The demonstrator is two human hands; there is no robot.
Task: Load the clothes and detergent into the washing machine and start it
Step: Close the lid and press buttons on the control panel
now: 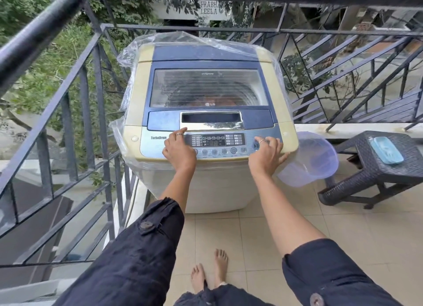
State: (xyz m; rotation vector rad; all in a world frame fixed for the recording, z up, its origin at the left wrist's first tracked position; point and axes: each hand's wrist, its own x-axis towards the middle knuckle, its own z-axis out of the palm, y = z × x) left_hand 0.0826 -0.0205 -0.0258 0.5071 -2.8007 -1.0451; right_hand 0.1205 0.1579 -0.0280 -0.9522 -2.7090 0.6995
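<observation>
Two bare hands rest on the control panel [215, 143] of a top-loading washing machine [206, 113], a boxy cream plastic body with a blue top and rounded corners. Its lid [208, 88] is shut; through the ribbed clear window a dim brownish shape, perhaps clothes, shows in the drum, though I cannot tell for sure. Crinkled clear plastic sheeting [128, 54] hangs off the far and left sides of the machine. The left hand [179, 151] lies on the left part of the panel, fingers loosely spread and holding nothing, its forefinger stretched toward the shiny chrome strip above the display. The right hand [266, 154] sits at the right end, fingers splayed and empty, forefinger on or just over a round blue button; contact is not certain. Both wrists come out of dark, soft cloth sleeves with buttons. Just right of the machine, a translucent lilac plastic jug [309, 161] touches its near right corner. Farther right stands a dark woven wicker stool [377, 168] with a flat pale blue case [386, 149] on top. Black metal railing [68, 113] runs along the left, and smooth beige tiles [251, 237] cover the floor.
</observation>
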